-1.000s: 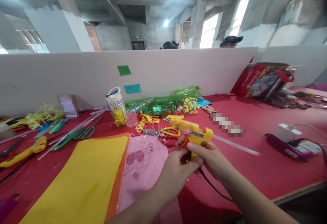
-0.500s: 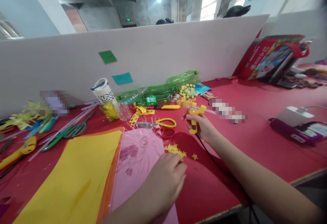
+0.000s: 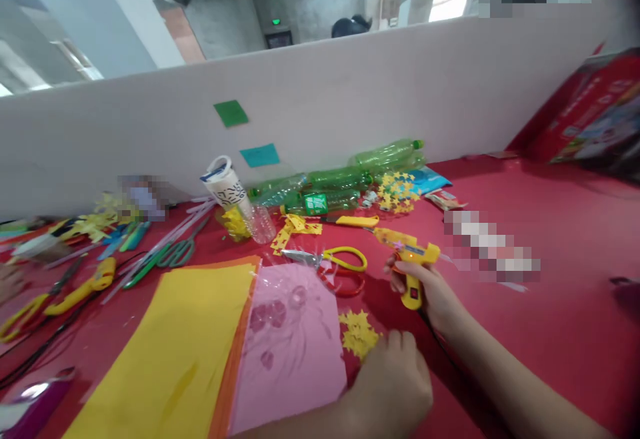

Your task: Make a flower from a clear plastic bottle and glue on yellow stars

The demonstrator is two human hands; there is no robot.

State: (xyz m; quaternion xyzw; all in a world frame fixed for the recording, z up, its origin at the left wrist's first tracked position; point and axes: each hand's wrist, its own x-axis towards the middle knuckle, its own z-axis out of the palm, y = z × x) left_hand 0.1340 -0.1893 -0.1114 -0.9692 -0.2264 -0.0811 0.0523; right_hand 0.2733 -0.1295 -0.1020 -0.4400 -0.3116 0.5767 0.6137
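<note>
My right hand (image 3: 434,289) is closed around the grip of a yellow hot glue gun (image 3: 406,247), held over the red table with its nozzle pointing left and away. A black cord runs down from its handle. Beside a small pile of yellow paper stars (image 3: 359,334), my left hand (image 3: 397,372) is closed with its fingers curled down. Its fingertips are hidden, so I cannot make out what they hold. Just beyond the pile lie scissors (image 3: 345,260) with yellow and red handles. A pink sheet in clear plastic (image 3: 295,352) is left of my left hand.
Yellow and orange paper (image 3: 165,332) covers the left front. Green plastic bottles (image 3: 340,179) and a white cup (image 3: 225,185) stand or lie along the white partition (image 3: 310,99). A yellow cutter (image 3: 357,221) lies behind the scissors. Another person's hand (image 3: 10,282) shows at far left.
The view has turned left, so the table's things sit further right. My left hand has moved right, to the near side of the star pile. The glue gun stays in my right hand.
</note>
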